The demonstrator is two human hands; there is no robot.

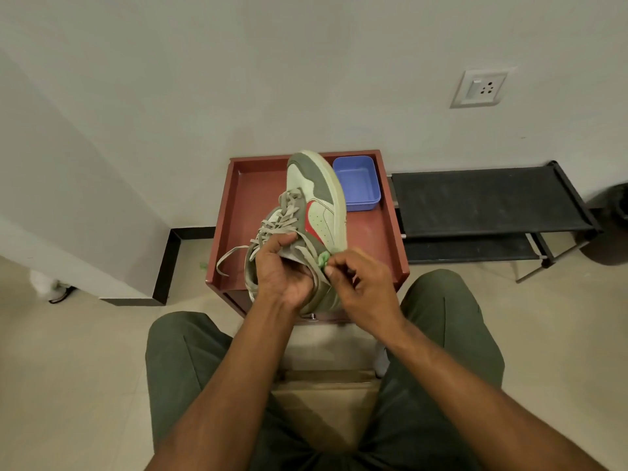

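A white and grey sneaker (314, 198) with a red side mark and loose laces is held tilted on its side above a red-brown tray table (238, 212), toe pointing away from me. My left hand (282, 270) grips the sneaker at its collar and tongue, fingers curled into the opening. My right hand (363, 287) pinches a small green cloth (323, 259) against the sneaker's heel side, near the sole edge.
A blue plastic tub (358, 181) sits at the tray's back right corner. A black low shoe rack (482, 202) stands to the right against the wall. My knees in green trousers flank a tan stool below. A wall socket (481, 88) is above right.
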